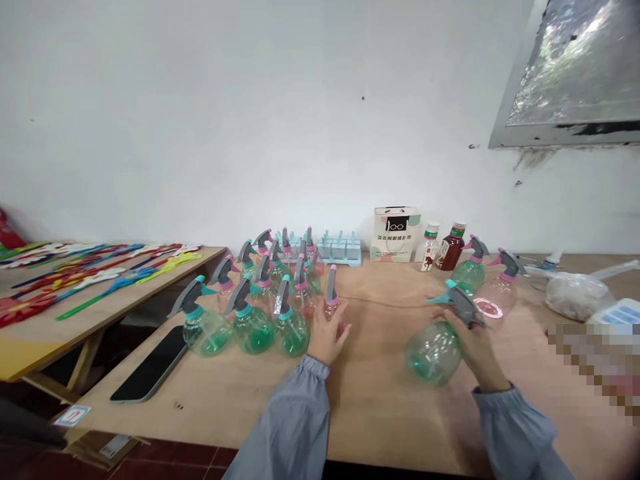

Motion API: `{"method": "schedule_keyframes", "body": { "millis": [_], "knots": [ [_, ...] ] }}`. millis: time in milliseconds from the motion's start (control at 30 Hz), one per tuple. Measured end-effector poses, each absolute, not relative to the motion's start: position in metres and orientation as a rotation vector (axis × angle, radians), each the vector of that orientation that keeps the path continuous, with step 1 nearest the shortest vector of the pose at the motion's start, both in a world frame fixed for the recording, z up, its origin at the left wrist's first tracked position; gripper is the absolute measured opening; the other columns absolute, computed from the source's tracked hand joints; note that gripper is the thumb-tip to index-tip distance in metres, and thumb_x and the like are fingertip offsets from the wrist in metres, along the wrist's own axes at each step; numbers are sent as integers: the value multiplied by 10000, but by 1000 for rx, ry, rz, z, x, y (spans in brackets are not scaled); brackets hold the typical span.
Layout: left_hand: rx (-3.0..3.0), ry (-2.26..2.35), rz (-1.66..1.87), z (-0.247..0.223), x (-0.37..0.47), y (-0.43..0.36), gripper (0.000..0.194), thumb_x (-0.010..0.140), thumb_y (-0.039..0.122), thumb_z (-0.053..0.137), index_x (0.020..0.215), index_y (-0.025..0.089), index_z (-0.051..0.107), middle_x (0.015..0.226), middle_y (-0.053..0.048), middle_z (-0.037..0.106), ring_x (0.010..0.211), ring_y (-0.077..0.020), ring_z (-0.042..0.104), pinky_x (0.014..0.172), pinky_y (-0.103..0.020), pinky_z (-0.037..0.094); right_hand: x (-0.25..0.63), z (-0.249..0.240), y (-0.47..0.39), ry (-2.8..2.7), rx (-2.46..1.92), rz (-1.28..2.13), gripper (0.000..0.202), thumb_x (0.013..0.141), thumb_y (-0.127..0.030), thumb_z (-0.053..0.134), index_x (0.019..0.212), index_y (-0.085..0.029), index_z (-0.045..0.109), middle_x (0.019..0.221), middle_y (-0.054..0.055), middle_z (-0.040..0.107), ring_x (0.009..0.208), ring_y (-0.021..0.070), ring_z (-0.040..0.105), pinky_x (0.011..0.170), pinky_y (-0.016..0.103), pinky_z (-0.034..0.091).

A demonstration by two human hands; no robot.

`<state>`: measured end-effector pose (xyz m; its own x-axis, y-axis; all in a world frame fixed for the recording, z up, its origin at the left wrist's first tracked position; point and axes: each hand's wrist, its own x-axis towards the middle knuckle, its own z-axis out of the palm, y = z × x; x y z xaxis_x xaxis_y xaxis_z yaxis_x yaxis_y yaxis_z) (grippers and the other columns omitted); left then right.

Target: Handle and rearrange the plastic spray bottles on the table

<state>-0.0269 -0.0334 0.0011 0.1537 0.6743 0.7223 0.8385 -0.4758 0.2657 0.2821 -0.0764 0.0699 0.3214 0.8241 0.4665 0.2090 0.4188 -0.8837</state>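
Observation:
At the right end of the cluster, my left hand (326, 335) is closed around a pink spray bottle (332, 287) with a grey trigger head. Its lower body is mostly hidden by my fingers. My right hand (474, 347) grips a clear green spray bottle (433, 355) by the neck and grey trigger; the bottle tilts, its teal nozzle pointing left. Left of my left hand stand several green and pink spray bottles in rows, among them a front green one (292, 333). Beyond my right hand are another green spray bottle (469, 275) and a pink spray bottle (500, 293).
A black phone (150, 367) lies at the table's left. Along the wall stand a pale blue mould tray (340, 249), a paper bag (395, 237) and two capped bottles, one clear (429, 248), one dark red (451, 248). A plastic bag (577, 295) lies right. Colourful flower crafts (100, 277) cover another table.

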Motion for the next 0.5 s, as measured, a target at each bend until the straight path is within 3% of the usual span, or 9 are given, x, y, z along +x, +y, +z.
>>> {"method": "schedule_keyframes", "body": {
  "millis": [100,200,267,400,500],
  "knots": [
    [-2224,-1479,-1235,1,-27,-32,523,876,275,612,1394,263,537,1481,-177,291,1424,-374,336,1111,-541,391,336,69,-85,-1103,-1249,322,338,668,-525,744,775,-205,712,775,58,737,693,220,667,629,349,551],
    [-2226,-1477,-1247,0,-26,-32,522,877,274,608,1394,265,537,1484,-173,289,1427,-373,329,1109,-538,393,386,61,-98,-1032,-1398,180,463,631,-556,740,927,-201,714,905,101,745,857,309,691,814,485,550],
    [-2225,-1478,-1252,0,-26,-32,515,885,278,596,1396,267,533,1488,-170,283,1432,-373,316,1113,-543,386,414,55,-107,-1014,-1474,149,431,627,-571,716,869,-216,702,917,116,738,931,359,684,896,549,516],
    [-2233,-1495,-1244,0,-26,-32,514,894,285,582,1405,272,521,1486,-164,288,1435,-371,305,1117,-552,377,449,48,-118,-1181,-1483,30,318,714,-565,640,839,-274,661,970,101,727,1046,390,657,982,559,471],
    [-2242,-1504,-1245,-1,-26,-33,518,888,286,593,1401,270,526,1494,-168,289,1436,-373,309,1117,-553,375,455,38,-121,-1191,-1578,-36,342,727,-593,616,893,-296,648,942,99,710,1024,409,654,937,553,485]
  ]
}}
